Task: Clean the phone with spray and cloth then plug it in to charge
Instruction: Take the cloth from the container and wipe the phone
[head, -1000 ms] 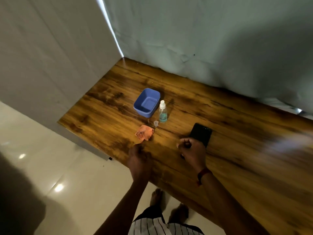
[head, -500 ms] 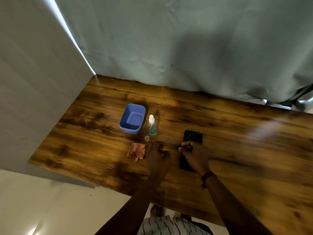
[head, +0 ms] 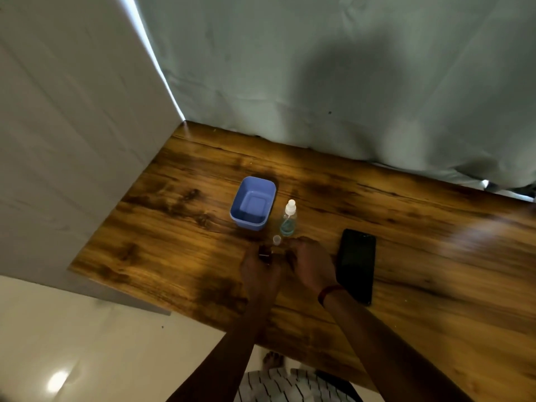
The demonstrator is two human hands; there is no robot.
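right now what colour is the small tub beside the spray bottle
Blue. The tub shows best in the head view, just left of the spray bottle.

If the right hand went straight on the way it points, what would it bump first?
Most likely the small clear cap, just ahead of the right hand. The spray bottle stands close beside that line, so depth makes this uncertain.

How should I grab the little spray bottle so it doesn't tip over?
Hold the spray bottle with fingers round its clear round body, below the white nozzle. Come from the right: it stands upright, and the blue tub crowds its left side.
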